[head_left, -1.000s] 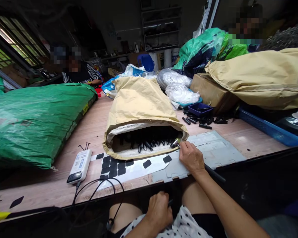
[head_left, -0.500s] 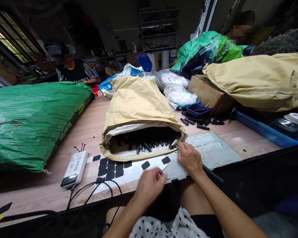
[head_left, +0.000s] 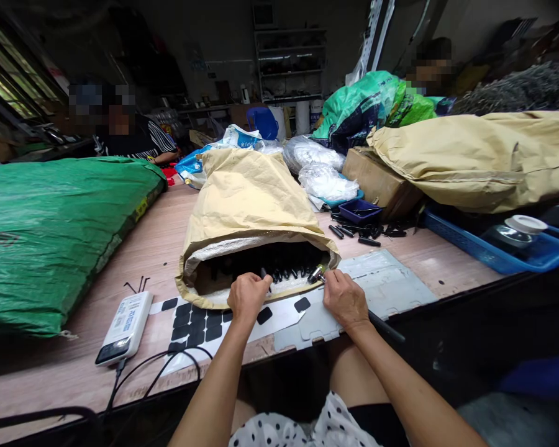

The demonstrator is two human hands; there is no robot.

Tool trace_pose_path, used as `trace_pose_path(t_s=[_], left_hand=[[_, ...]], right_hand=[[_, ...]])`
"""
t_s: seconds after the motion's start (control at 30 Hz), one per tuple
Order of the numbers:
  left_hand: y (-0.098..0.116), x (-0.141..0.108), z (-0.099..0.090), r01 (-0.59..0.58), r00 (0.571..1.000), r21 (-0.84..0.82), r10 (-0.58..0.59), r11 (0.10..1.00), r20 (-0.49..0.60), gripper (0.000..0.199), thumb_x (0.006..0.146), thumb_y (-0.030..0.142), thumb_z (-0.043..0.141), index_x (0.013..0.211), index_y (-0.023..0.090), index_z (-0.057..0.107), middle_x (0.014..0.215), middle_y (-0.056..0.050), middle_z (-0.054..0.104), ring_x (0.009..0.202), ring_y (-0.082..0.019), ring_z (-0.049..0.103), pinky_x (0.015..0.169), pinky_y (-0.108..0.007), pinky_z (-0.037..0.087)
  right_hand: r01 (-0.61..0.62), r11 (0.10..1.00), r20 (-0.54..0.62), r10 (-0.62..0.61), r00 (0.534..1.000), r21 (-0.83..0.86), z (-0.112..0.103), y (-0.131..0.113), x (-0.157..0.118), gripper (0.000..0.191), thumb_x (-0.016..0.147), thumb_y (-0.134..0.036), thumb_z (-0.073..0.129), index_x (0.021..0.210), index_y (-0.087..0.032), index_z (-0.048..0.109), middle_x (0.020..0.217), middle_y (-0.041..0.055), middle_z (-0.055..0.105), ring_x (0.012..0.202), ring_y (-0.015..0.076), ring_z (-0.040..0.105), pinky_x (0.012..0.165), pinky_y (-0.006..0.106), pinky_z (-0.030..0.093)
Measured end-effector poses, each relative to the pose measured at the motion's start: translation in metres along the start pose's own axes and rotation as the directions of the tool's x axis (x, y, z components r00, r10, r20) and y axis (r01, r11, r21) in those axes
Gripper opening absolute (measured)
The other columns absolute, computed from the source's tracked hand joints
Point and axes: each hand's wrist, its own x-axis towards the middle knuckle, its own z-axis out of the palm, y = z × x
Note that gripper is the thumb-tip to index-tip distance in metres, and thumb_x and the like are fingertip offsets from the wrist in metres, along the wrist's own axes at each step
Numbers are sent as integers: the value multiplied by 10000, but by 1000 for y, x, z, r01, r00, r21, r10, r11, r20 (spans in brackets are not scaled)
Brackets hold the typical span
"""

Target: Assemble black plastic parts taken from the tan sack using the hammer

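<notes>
A tan sack (head_left: 256,192) lies on the table with its mouth open toward me, several black pieces (head_left: 289,272) inside. My left hand (head_left: 249,297) is at the lower lip of the mouth, thumb and finger pinched on a small black piece (head_left: 263,273). My right hand (head_left: 346,299) is closed at the mouth's right corner, holding a small metal-tipped tool (head_left: 315,274), whose tip rests by the sack's lip. A dark handle (head_left: 386,326) sticks out behind this hand. Below the sack is a white sheet with black square stickers (head_left: 197,324).
To the left are a green sack (head_left: 65,230) and a white power bank (head_left: 125,326) with cables. At right stand a purple tray (head_left: 359,212) among black pieces, a cardboard box (head_left: 382,180) and a blue basket (head_left: 466,245). Two people are across the table.
My left hand has moved up and left to the sack's mouth and now pinches a black piece. My right hand stays at the corner. The whole view has shifted slightly.
</notes>
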Motion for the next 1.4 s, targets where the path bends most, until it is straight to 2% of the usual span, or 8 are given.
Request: trace_pose_path(t_s=[0.1, 0.2, 0.3, 0.5, 0.63, 0.83, 0.97, 1.4], left_hand=[[-8, -13, -9, -160, 985, -31, 158, 987, -63, 184, 777, 421, 636, 722, 247, 658, 750, -20, 678, 755, -230, 624, 629, -297, 384], [-12, -27, -2, -477, 875, 40, 479, 878, -75, 89, 740, 290, 660, 724, 226, 601, 813, -12, 646, 828, -207, 586, 699, -285, 386], [-17, -36, 16, -630, 776, 41, 630, 775, 17, 69, 741, 192, 643, 711, 214, 585, 768, -10, 618, 828, -205, 556, 742, -296, 386], [-32, -43, 41, -605, 796, -127, 603, 786, -55, 128, 809, 197, 661, 937, 202, 660, 823, -15, 631, 855, -204, 555, 802, -321, 421], [-35, -47, 45, -655, 754, -139, 656, 743, -43, 105, 821, 214, 690, 925, 207, 696, 894, -31, 661, 922, -225, 555, 842, -353, 400], [-36, -44, 53, -622, 769, -247, 639, 743, -13, 188, 830, 285, 742, 1016, 267, 722, 940, -13, 683, 959, -229, 549, 877, -377, 370], [-36, -42, 54, -598, 785, -278, 619, 752, -16, 136, 805, 269, 766, 930, 256, 712, 913, 0, 687, 938, -219, 552, 866, -372, 362], [-37, -41, 55, -590, 790, -278, 613, 758, -3, 137, 812, 284, 772, 935, 258, 716, 924, 10, 692, 956, -216, 543, 864, -372, 353]], right_hand=[[0, 1000, 11, 0, 1000, 7, 0, -1, 1, 128, 947, -156, 479, 910, -196, 595, 866, 73, 608, 843, 215, 517, 695, 325, 302], [-15, 1000, 27, 14, 1000, 26, -1, 0, 1, 141, 957, -168, 471, 907, -195, 599, 873, 73, 609, 847, 212, 528, 698, 320, 310], [-67, 992, 29, 64, 998, 109, -6, 4, -2, 125, 963, -202, 491, 990, -202, 612, 888, 63, 623, 851, 207, 544, 701, 311, 323], [-148, 986, 108, 139, 984, 82, -15, 21, -16, 128, 921, -319, 606, 891, -195, 612, 885, 76, 615, 843, 230, 545, 705, 326, 333], [-159, 976, 146, 137, 980, 149, -22, 23, -20, 106, 927, -289, 583, 876, -196, 588, 899, 76, 623, 846, 226, 570, 700, 321, 355], [-253, 901, 278, 157, 948, 353, -43, 6, -34, 173, 958, -353, 513, 1065, -236, 581, 830, 6, 688, 695, 196, 640, 599, 289, 391], [-105, 915, 171, 40, 984, 389, -54, -10, -44, 374, 956, -231, 477, 1305, -302, 590, 1064, 17, 720, 869, 192, 690, 683, 278, 461], [77, 955, 2, -81, 997, 287, -58, -25, -50, 448, 967, -136, 482, 1359, -310, 611, 839, 5, 665, 703, 157, 624, 608, 290, 388]])
